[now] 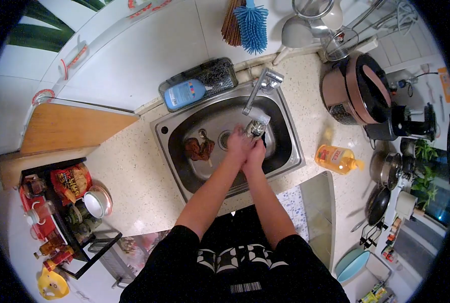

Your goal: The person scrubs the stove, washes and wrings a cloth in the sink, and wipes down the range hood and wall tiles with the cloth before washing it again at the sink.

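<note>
Both hands meet over the steel sink (165,151), below the tap (255,96). My left hand (239,144) is smeared by motion and touches my right hand; how its fingers are set is unclear. My right hand (255,153) is closed, its fingers mostly hidden. Just beyond the fingers, under the spout, is a shiny, glassy-looking thing (255,128); whether it is a vessel or splashing water I cannot make out. Left of the hands, dark reddish-brown lumps (199,149) lie in the basin near a small shiny metal piece (202,133). The drain (225,140) is partly covered.
Behind the sink, a wire caddy (222,73) holds a blue bottle (184,94). An orange soap bottle (336,158) stands on the right counter, before a pinkish cooker (343,91). At left are a white cup (96,203) and a black rack (91,260). A blue brush (252,28) hangs above.
</note>
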### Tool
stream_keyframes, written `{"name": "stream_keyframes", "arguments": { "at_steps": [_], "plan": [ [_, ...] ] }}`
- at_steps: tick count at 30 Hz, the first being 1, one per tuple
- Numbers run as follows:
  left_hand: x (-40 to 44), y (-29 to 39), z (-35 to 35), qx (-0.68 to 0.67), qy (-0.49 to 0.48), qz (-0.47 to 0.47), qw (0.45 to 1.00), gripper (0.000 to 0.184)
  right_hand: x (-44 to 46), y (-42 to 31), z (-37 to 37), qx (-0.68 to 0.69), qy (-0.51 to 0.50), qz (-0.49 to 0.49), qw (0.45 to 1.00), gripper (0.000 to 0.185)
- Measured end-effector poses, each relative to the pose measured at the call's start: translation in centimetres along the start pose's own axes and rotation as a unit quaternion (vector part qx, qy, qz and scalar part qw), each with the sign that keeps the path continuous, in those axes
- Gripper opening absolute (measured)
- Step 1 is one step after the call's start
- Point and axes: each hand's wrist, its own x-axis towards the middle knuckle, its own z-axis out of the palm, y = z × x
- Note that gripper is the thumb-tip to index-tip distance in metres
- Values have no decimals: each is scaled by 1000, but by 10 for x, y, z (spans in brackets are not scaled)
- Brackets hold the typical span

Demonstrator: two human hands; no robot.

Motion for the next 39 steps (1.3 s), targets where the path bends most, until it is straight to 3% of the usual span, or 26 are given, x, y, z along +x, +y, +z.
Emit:
{"name": "stream_keyframes", "arguments": {
  "at_steps": [1,5,9,12,15,18,19,21,23,24,27,30,31,32,35,38,39],
  "plan": [
    [-8,7,6,-118,23,-58,991,33,6,2,-5,-48,-8,-10,999,37],
    [-31,21,21,-271,32,-123,954,36,30,8,-29,-217,-11,-63,974,45],
    [-43,22,12,-350,-106,-148,919,37,59,15,-44,-216,-25,-183,959,53],
    [-49,26,10,-392,-154,-134,897,49,58,-8,-39,-126,-35,-110,985,52],
    [-88,58,20,-362,-170,-134,907,42,68,-25,-52,-128,18,-32,991,46],
    [-65,37,0,-332,-127,-124,926,35,155,22,-139,-478,-9,-141,867,52],
    [-64,37,-1,-330,-126,-139,925,31,172,36,-157,-496,-15,-147,856,61],
    [-63,40,-2,-326,-123,-170,922,28,164,36,-153,-651,7,-159,742,73],
    [-63,41,0,-281,-33,-176,943,32,155,45,-144,-789,39,-155,593,91],
    [-62,41,-2,-259,13,-178,949,35,156,52,-146,-788,35,-148,596,94],
    [-65,44,-33,-166,-25,-147,975,36,162,71,-150,-793,30,-89,601,105],
    [-70,48,-44,23,81,-52,995,43,185,78,-166,-771,-111,-61,624,99],
    [-73,50,-48,67,101,-36,992,45,164,80,-152,-830,3,-72,553,88],
    [-75,54,-52,112,121,-19,986,49,154,77,-141,-842,1,-81,533,86],
    [-90,68,-62,271,184,64,943,50,176,86,-163,-874,-2,-107,475,80],
    [-98,83,-89,453,226,143,851,41,223,95,-207,-900,-1,-139,414,74],
    [-100,90,-103,513,235,164,809,40,239,110,-223,-844,8,-132,520,65]
  ]
}}
